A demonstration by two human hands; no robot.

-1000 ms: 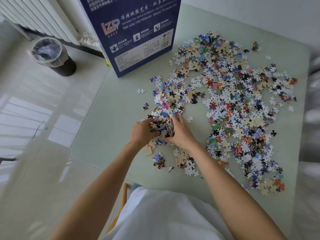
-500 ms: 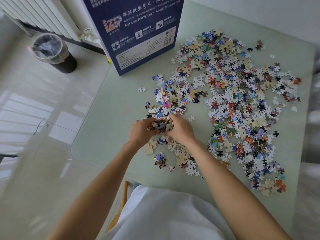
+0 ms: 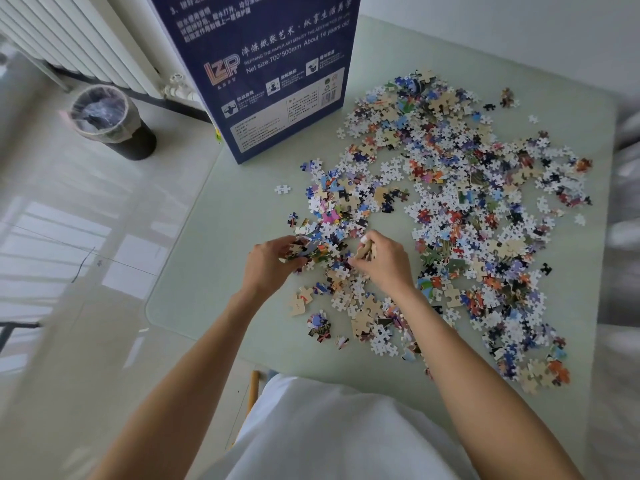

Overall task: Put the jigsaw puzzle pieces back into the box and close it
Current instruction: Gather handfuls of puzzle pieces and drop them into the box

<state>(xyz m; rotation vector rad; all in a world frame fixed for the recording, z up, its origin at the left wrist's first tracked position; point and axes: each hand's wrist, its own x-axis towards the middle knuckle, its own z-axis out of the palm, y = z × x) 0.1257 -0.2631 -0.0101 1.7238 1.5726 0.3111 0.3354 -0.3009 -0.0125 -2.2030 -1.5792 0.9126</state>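
On the pale green table, near the upright blue puzzle box, our left hand and right hand each clutch loose jigsaw pieces.

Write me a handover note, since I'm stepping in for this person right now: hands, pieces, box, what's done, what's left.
Left hand: curled round a clutch of puzzle pieces.
Right hand: pinching a few pieces, low over the table.
Loose pieces: spread across the table, mostly to the right of the hands.
Box: standing upright at the table's far left edge; its top is out of view.
Done: a handful gathered.
Left: nearly all pieces to go in, then close the box.
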